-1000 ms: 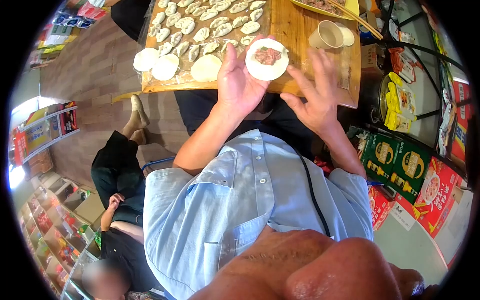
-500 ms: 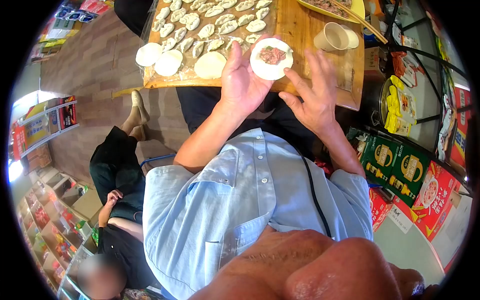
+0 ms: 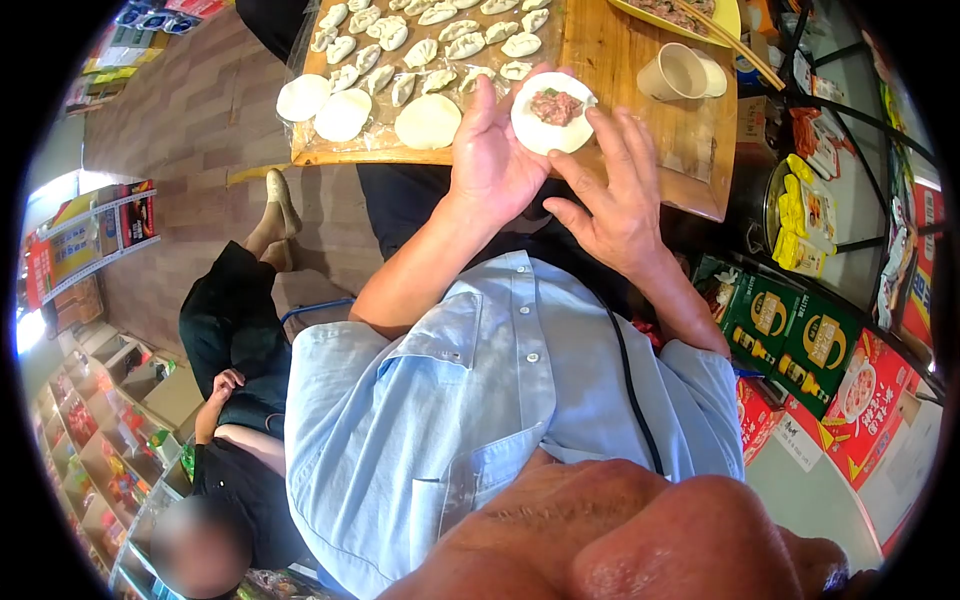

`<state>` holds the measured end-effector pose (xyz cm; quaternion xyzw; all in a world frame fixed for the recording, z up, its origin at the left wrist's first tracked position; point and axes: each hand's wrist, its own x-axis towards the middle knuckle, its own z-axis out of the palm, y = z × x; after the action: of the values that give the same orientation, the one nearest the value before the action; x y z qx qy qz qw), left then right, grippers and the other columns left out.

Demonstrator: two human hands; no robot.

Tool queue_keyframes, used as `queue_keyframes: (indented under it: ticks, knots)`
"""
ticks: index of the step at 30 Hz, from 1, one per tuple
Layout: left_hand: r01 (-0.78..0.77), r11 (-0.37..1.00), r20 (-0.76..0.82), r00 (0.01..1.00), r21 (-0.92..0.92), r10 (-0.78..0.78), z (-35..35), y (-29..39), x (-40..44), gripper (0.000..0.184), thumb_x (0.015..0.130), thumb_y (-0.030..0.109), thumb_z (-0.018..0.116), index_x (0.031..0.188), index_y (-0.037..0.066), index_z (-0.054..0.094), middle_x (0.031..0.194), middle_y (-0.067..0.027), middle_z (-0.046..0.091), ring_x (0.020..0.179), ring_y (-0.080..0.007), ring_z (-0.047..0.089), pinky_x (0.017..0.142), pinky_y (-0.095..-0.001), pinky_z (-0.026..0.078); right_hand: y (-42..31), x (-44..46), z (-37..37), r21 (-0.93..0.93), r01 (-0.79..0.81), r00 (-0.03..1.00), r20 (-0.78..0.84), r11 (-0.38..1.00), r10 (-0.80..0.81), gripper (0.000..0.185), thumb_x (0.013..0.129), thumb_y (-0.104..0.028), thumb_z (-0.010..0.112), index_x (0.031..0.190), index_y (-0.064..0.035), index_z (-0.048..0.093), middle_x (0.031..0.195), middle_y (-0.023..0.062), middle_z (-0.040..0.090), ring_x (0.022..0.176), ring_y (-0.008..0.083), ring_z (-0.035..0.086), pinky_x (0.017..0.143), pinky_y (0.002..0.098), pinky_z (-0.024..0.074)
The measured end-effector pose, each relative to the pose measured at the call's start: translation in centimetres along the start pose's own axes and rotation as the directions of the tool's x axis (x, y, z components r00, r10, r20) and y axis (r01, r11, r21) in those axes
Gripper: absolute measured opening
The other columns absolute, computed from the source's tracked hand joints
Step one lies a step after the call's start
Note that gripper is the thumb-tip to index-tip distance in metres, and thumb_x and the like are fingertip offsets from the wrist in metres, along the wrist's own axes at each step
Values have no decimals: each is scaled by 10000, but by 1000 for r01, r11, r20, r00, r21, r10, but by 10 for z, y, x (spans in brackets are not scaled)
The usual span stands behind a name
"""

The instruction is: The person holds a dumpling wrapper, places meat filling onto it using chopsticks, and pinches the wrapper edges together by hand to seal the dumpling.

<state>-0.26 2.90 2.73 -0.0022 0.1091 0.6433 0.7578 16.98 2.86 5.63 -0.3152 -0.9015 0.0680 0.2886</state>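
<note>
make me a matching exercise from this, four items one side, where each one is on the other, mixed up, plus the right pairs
Things:
1. filled dumpling wrapper
2. chopsticks
3. paper cup
4. folded dumplings

Places:
A. across the rim of the yellow dish
B. spread out on the plastic sheet
C. on the bare wood of the table
D. held in the left hand

Right pairs: 1-D, 2-A, 3-C, 4-B

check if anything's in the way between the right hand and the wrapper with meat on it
Nothing visible: the right hand has its fingertips at the edge of the wrapper, though contact is unclear. The left hand supports it from below, not between them.
</note>
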Motion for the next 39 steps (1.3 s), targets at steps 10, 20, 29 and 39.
queue_keyframes:
  ticks: [10, 20, 29, 39]
  knots:
    - [4, 997, 4, 1000, 81, -4, 4, -6, -5, 793, 984, 623, 434, 1478, 9, 345, 1448, -179, 463, 1348, -323, 433, 1141, -485, 347, -3, 7, 6, 6, 1, 1000, 22, 1000, -1, 485, 688, -397, 809, 1100, -155, 726, 1441, 182, 453, 1345, 446, 383, 1101, 605, 308]
    - [-25, 998, 10, 1000, 53, 24, 2, -2, -2, 771, 988, 619, 424, 1443, -3, 393, 1403, -171, 522, 1320, -302, 486, 1115, -460, 388, 5, 2, -4, -29, -21, 998, 54, 999, 23, 495, 697, -402, 808, 1126, -167, 728, 1447, 187, 453, 1344, 447, 391, 1093, 604, 315]
    - [21, 999, -12, 1000, -42, -21, 8, 0, -5, 742, 997, 585, 438, 1431, -16, 398, 1437, -201, 489, 1342, -316, 476, 1149, -466, 369, 23, -1, -8, -87, -40, 984, -175, 995, 24, 452, 652, -81, 837, 1089, -58, 724, 1311, 192, 558, 1221, 414, 527, 1001, 518, 448]
    - [50, 998, 5, 999, 27, -51, -2, -6, -6, 745, 1010, 559, 431, 1468, -20, 341, 1480, -210, 445, 1379, -315, 441, 1159, -455, 356, 26, 4, 3, -88, 91, 951, -289, 992, -113, 388, 663, -49, 812, 1041, -105, 745, 1225, 147, 619, 1150, 369, 574, 956, 504, 489]
